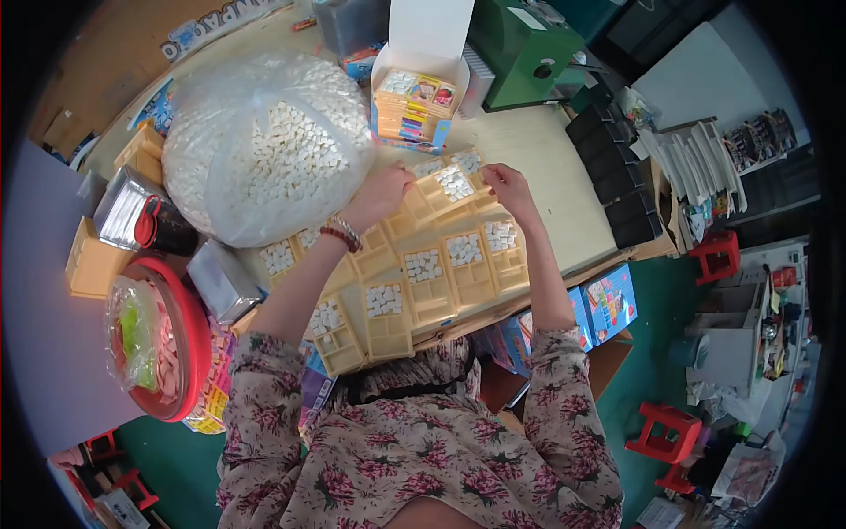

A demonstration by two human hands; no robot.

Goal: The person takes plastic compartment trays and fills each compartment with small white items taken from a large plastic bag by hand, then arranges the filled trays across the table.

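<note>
My left hand (pixel 381 196), with a beaded bracelet at the wrist, is closed at the left end of a pale yellow compartment tray (pixel 432 196). My right hand (pixel 511 190) pinches at the right end of the same tray. Small white pieces fill one of its compartments. More yellow trays lie below and around it, among them a tray (pixel 432 295) with white pieces in its upper compartment and bare lower ones. A big clear plastic bag (pixel 203 167) of white pieces (pixel 295 154) stands beside my left hand.
An open display box (pixel 432 145) holding filled trays stands at the back, beside a green metal machine (pixel 529 53). Black bins (pixel 608 163) line the table's right edge. A red basin (pixel 196 353) sits at the left. Red stools (pixel 663 432) stand on the green floor.
</note>
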